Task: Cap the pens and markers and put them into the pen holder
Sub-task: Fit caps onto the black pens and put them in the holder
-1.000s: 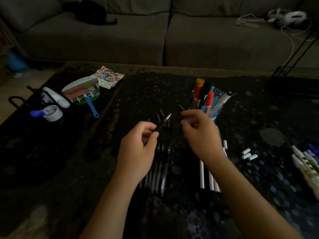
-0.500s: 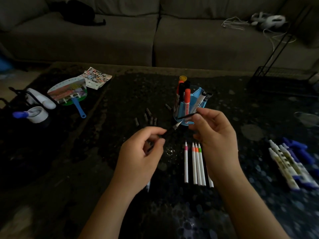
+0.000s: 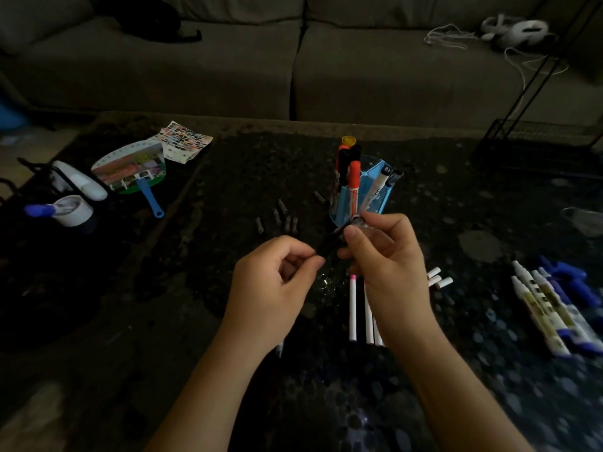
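Note:
A thin black pen [image 3: 331, 240] runs slantwise between my two hands above the dark table. My left hand [image 3: 272, 290] pinches its lower end. My right hand [image 3: 390, 256] grips the black cap on its upper end, and the hands are close together. Just behind them stands the blue pen holder [image 3: 378, 199] with several capped markers in it. Several loose black caps [image 3: 283, 216] lie left of the holder. White markers [image 3: 352, 309] with coloured tips lie under my right wrist, partly hidden. Three white caps [image 3: 439, 278] lie to their right.
Several white markers with blue caps [image 3: 551, 311] lie at the right edge. A hand fan [image 3: 130, 171], a sticker sheet [image 3: 184, 143] and a tape roll [image 3: 73, 210] sit at the left. A grey sofa [image 3: 228, 70] stands behind the table, and a black wire rack [image 3: 535, 141] at the right.
My hands have come together: the cap in my right hand has slid over the tip of the pen in my left. The camera has also shifted, so the white markers and caps show differently.

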